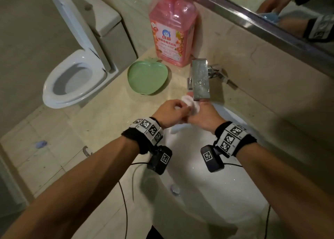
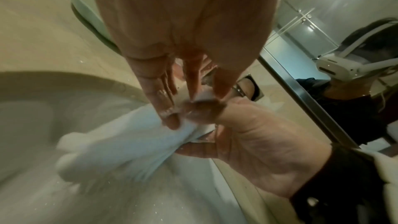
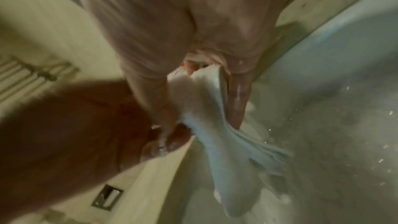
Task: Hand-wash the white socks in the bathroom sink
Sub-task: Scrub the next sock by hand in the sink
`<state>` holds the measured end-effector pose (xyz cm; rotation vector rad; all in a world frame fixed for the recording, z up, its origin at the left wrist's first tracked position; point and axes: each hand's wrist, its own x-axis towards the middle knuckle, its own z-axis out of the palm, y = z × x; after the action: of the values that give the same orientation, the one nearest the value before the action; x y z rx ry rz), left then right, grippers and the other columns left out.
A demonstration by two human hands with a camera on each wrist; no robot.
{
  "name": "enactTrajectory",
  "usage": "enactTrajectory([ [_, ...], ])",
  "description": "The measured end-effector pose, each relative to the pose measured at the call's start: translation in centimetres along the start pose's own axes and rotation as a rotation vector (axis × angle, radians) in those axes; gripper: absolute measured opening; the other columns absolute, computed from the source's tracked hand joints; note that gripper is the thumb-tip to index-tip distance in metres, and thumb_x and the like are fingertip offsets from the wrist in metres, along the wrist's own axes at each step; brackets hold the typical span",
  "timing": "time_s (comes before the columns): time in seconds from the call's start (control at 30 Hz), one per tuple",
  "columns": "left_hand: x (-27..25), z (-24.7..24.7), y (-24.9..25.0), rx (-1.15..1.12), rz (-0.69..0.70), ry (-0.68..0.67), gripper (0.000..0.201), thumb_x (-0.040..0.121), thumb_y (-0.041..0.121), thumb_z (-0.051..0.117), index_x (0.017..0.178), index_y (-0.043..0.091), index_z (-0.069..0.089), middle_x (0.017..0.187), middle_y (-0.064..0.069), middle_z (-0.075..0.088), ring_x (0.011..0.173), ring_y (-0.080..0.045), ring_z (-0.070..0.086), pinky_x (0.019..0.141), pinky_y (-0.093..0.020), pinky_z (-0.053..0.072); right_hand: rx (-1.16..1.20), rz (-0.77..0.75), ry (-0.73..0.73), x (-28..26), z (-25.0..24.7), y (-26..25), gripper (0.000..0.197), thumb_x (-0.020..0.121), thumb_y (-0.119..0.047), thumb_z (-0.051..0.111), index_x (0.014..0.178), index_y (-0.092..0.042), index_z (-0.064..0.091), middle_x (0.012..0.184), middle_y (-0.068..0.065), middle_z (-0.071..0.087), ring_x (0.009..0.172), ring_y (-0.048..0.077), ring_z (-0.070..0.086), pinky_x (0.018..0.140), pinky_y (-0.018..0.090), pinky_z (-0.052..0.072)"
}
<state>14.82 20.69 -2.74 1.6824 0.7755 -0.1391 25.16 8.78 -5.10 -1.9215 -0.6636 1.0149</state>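
Both hands work one white sock [image 1: 189, 105] right under the faucet [image 1: 199, 79] spout, at the back rim of the sink [image 1: 226, 193]. Left hand [image 1: 170, 112] pinches the bunched cuff end; in the left wrist view its fingertips [image 2: 171, 122] press into the gathered fabric. Right hand [image 1: 204, 117] has its fingers curled round the same bunch from the opposite side, thumb [image 2: 193, 149] under the cloth. So both grips are closed on the sock, hands touching each other, fabric squeezed between. Rest of the sock hangs loose below the hands into the basin, toe end free, not touching the bottom as far as I can tell. Likely held this high to catch water from the spout, or to rub the cuff against itself; whether water runs I cannot tell, too blurred. Droplets or suds show on the basin wall and on the fingers.

Only one sock is clearly visible; a second is not seen.

Left of the faucet on the counter: green apple-shaped dish [image 1: 148, 78], with nothing in it. Behind that, left of the faucet against the wall, a pink detergent bottle [image 1: 171, 31] stands upright, within reach for soaping. Toilet [image 1: 72, 79] further left of the faucet, lid up. Mirror [image 1: 271, 7] above and right of the faucet reflects the hands.

Judgement: mid-scrub stage, rinse and wring probably still to come.
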Motion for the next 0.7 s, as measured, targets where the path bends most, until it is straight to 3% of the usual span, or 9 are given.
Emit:
enactTrajectory([
  [0.1,0.0,0.6,0.1,-0.150,-0.051,-0.051,0.015,0.094,0.006,0.049,0.103,0.012,0.060,0.112,-0.014,0.068,0.098,-0.029,0.068,0.076,-0.036,0.055,-0.097,0.062,0.135,0.2,-1.2,0.9,0.036,0.084,-0.006,0.074,0.119,-0.013,0.066,0.111,0.005,0.070,0.107,0.025,0.066,0.090,0.037,0.055],
  [0.17,0.7,-0.1,-0.6,0.035,0.011,-0.089,0.033,0.086,-0.004,0.056,0.116,0.011,0.051,0.123,-0.012,0.058,0.111,-0.026,0.057,0.083,-0.033,0.049,0.009,0.105,0.124,-0.3,-2.6,1.4,0.034,0.088,0.002,0.060,0.115,-0.018,0.066,0.109,0.004,0.071,0.105,0.024,0.067,0.091,0.044,0.057],
  [0.27,2.0,-0.4,-1.4,0.486,0.158,-0.265,0.086,0.071,0.016,0.083,0.144,0.017,0.038,0.145,-0.004,0.043,0.129,-0.018,0.042,0.102,-0.027,0.036,0.116,0.079,0.045,-1.0,-4.4,1.5,0.042,0.085,0.012,0.052,0.109,-0.019,0.066,0.112,0.006,0.071,0.108,0.026,0.066,0.085,0.044,0.060],
  [0.37,3.1,0.9,-1.2,0.524,0.298,-0.303,0.096,0.051,0.034,0.094,0.136,0.026,0.049,0.126,0.006,0.058,0.109,-0.012,0.057,0.095,-0.026,0.046,0.211,0.045,0.012,-1.4,-5.3,1.3,0.051,0.081,0.020,0.049,0.087,-0.027,0.067,0.103,0.005,0.065,0.096,0.025,0.062,0.064,0.023,0.055],
  [0.43,3.9,1.7,-1.0,0.417,0.262,-0.297,0.074,0.052,0.027,0.095,0.117,0.030,0.060,0.096,0.019,0.069,0.079,0.002,0.063,0.071,-0.017,0.051,0.295,0.023,0.004,-1.5,-5.7,1.2,0.061,0.077,0.025,0.046,0.070,-0.033,0.063,0.089,-0.001,0.056,0.082,0.019,0.052,0.056,0.018,0.047],
  [0.5,4.7,2.1,-1.1,0.410,0.262,-0.254,0.047,0.060,0.018,0.092,0.096,0.028,0.064,0.077,0.030,0.067,0.068,0.016,0.059,0.062,-0.003,0.041,0.324,0.005,-0.005,-1.5,-6.3,1.3,0.060,0.078,0.025,0.044,0.068,-0.032,0.060,0.085,-0.003,0.053,0.081,0.018,0.048,0.060,0.021,0.044],
  [0.53,5.0,2.2,-1.0,0.448,0.244,-0.228,0.042,0.064,0.020,0.090,0.097,0.025,0.066,0.079,0.027,0.068,0.075,0.014,0.061,0.065,-0.004,0.041,0.303,-0.002,-0.011,-1.5,-6.8,1.5,0.057,0.078,0.025,0.045,0.071,-0.029,0.059,0.086,-0.001,0.053,0.084,0.020,0.049,0.062,0.025,0.043],
  [0.6,5.2,2.1,-0.8,0.597,0.216,-0.148,0.056,0.069,0.029,0.085,0.120,0.017,0.064,0.104,0.006,0.071,0.098,-0.012,0.067,0.076,-0.017,0.046,0.247,0.022,-0.039,-1.5,-7.7,2.0,0.050,0.078,0.024,0.049,0.077,-0.025,0.057,0.096,0.004,0.056,0.093,0.025,0.053,0.067,0.037,0.051],
  [0.7,5.2,1.6,-0.3,0.710,0.283,-0.094,0.056,0.077,0.023,0.075,0.128,0.007,0.058,0.119,-0.015,0.067,0.107,-0.032,0.064,0.087,-0.034,0.052,0.338,0.168,-0.155,-1.5,-8.6,2.7,0.039,0.075,0.019,0.067,0.084,-0.017,0.056,0.118,0.009,0.055,0.108,0.034,0.061,0.081,0.047,0.062],
])
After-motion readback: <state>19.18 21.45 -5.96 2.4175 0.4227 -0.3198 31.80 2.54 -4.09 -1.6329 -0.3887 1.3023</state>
